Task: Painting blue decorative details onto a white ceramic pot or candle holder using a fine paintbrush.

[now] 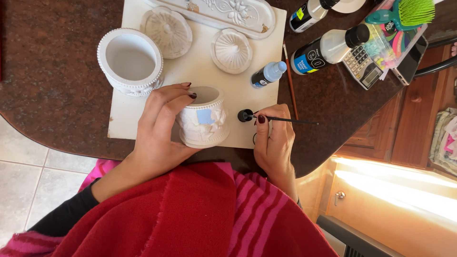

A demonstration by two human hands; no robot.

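The dark stone tabletop (57, 85) carries a white board (128, 119), the landmark here; on the board's far edge lies a long ornate tray (223, 12); at its far left stands a big white pot (131, 59); beside that pot lie two round lids (166, 31) (232, 50); at the board's near edge stands a small white pot (205, 119) with a blue painted patch; the left hand (159, 126) is wrapped round this pot, fingertips on its rim; just right of it, on the board, sits a black cap (245, 115); the right hand (273, 138) pinches a thin brush (290, 120), tip at the cap; a small paint bottle (269, 74) lies near the board's right edge.
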